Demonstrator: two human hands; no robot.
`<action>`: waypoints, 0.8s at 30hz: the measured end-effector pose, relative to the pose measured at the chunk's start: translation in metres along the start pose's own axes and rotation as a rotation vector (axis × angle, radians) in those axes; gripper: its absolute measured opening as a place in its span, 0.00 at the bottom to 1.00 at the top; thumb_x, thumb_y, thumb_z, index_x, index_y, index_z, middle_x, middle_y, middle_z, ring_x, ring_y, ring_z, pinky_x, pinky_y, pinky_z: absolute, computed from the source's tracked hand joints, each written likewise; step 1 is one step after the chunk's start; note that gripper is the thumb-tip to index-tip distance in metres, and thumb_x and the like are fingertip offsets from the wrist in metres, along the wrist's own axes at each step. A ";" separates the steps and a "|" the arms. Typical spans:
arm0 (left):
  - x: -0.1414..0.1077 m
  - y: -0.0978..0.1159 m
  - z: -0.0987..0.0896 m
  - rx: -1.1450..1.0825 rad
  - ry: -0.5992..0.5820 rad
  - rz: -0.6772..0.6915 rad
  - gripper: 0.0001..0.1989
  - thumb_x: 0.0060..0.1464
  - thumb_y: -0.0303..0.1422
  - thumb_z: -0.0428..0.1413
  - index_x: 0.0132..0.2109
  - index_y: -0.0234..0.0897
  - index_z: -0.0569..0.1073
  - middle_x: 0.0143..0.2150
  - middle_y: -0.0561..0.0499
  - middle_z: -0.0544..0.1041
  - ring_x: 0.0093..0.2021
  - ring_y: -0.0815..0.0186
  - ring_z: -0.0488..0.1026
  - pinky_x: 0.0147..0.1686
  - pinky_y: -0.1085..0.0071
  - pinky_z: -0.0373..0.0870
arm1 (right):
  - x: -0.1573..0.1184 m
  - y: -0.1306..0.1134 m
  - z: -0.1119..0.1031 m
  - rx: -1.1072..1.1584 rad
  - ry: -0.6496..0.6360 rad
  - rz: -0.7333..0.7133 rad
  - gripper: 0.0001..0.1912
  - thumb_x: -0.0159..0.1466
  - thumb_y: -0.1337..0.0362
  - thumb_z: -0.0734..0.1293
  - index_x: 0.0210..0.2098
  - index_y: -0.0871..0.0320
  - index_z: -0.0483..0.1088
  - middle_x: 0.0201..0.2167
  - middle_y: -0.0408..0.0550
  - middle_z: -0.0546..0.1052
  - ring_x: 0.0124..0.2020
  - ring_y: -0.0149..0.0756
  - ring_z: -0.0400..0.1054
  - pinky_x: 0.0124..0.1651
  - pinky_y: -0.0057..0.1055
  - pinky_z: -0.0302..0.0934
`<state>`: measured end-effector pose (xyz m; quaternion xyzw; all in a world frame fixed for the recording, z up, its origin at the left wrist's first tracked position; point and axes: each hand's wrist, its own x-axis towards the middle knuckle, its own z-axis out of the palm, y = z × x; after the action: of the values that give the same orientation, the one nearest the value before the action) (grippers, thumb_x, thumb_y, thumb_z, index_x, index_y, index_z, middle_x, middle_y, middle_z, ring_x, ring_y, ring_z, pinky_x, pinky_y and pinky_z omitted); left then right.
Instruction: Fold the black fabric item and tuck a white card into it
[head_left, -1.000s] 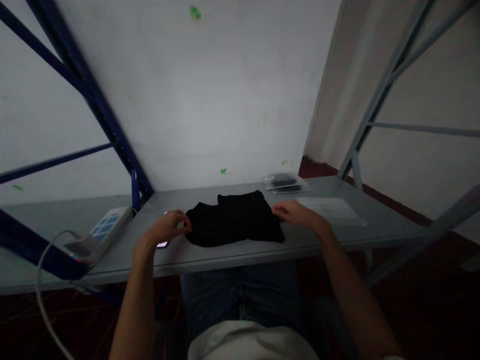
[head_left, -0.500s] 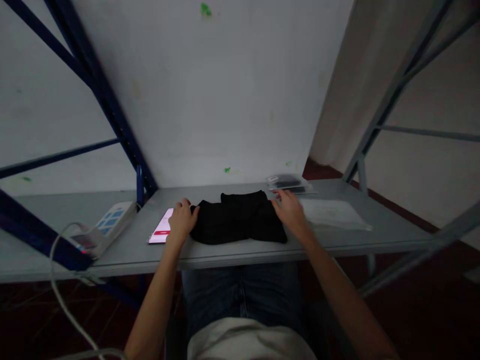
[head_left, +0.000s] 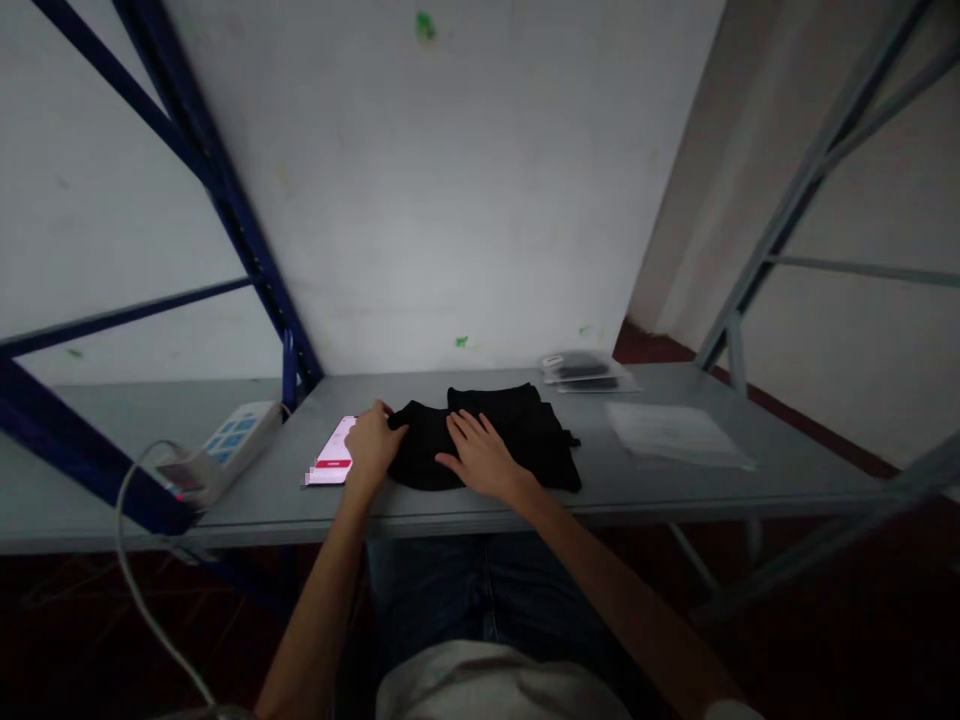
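Note:
A black cloth garment, folded over with an uneven outline, lies on the grey shelf top in front of me. At its left end, my left hand grips the edge between thumb and fingers. My right hand lies flat across the middle of the cloth, fingers stretched out. A small dark tab sticks out at the garment's right side. Just left of my left hand is a phone with a lit pink and white screen, partly covered by that hand.
Clear packets with dark contents lie at the back right. A flat translucent bag is at the right. On the left sits a white power strip with a cable. Blue metal posts and a white wall bound the shelf.
My right hand has moved left from the garment's right edge onto its middle. My left hand stays at the left end. The garment's right side now looks less even, with a tab showing.

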<state>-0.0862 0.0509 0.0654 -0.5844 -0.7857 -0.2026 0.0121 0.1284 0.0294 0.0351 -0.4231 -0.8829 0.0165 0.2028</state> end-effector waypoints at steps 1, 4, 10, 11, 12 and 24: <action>0.000 0.000 0.001 -0.030 0.014 0.001 0.17 0.57 0.41 0.61 0.51 0.41 0.73 0.43 0.42 0.83 0.49 0.46 0.80 0.41 0.60 0.72 | 0.003 0.000 0.002 -0.009 0.003 0.011 0.38 0.75 0.45 0.56 0.72 0.69 0.57 0.72 0.66 0.60 0.75 0.54 0.47 0.75 0.54 0.40; 0.003 0.000 0.004 -0.145 0.038 0.011 0.16 0.57 0.37 0.60 0.52 0.40 0.75 0.43 0.44 0.83 0.48 0.49 0.80 0.42 0.62 0.71 | 0.004 0.000 0.005 -0.017 -0.013 0.035 0.39 0.75 0.42 0.54 0.72 0.67 0.57 0.72 0.65 0.59 0.75 0.55 0.48 0.75 0.57 0.38; 0.012 0.001 0.007 -0.649 0.093 0.026 0.18 0.49 0.36 0.62 0.47 0.38 0.79 0.34 0.51 0.79 0.36 0.61 0.78 0.38 0.68 0.71 | -0.005 0.000 0.012 0.013 -0.056 0.081 0.42 0.74 0.40 0.51 0.73 0.67 0.55 0.74 0.66 0.55 0.75 0.56 0.46 0.74 0.61 0.37; 0.014 0.001 0.008 -0.764 0.091 0.023 0.19 0.46 0.36 0.63 0.47 0.38 0.79 0.33 0.52 0.78 0.34 0.62 0.77 0.37 0.69 0.70 | -0.007 -0.001 0.012 0.020 -0.054 0.084 0.42 0.74 0.40 0.51 0.73 0.67 0.55 0.74 0.65 0.55 0.76 0.56 0.46 0.74 0.61 0.37; 0.016 0.003 0.009 -0.874 0.085 0.016 0.20 0.44 0.36 0.64 0.47 0.37 0.79 0.33 0.53 0.77 0.34 0.64 0.76 0.35 0.70 0.70 | -0.007 -0.001 0.013 0.027 -0.051 0.085 0.43 0.74 0.39 0.50 0.73 0.67 0.55 0.74 0.65 0.55 0.76 0.56 0.45 0.75 0.61 0.36; 0.019 0.137 0.048 -1.306 -0.088 0.044 0.17 0.37 0.23 0.65 0.38 0.39 0.74 0.30 0.56 0.74 0.32 0.69 0.73 0.38 0.71 0.71 | -0.020 -0.003 -0.010 -0.058 -0.033 0.073 0.36 0.74 0.43 0.56 0.65 0.68 0.68 0.65 0.69 0.70 0.71 0.58 0.57 0.73 0.59 0.42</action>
<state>0.0451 0.1161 0.0677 -0.4951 -0.4887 -0.6136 -0.3735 0.1416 0.0112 0.0381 -0.4603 -0.8703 0.0050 0.1751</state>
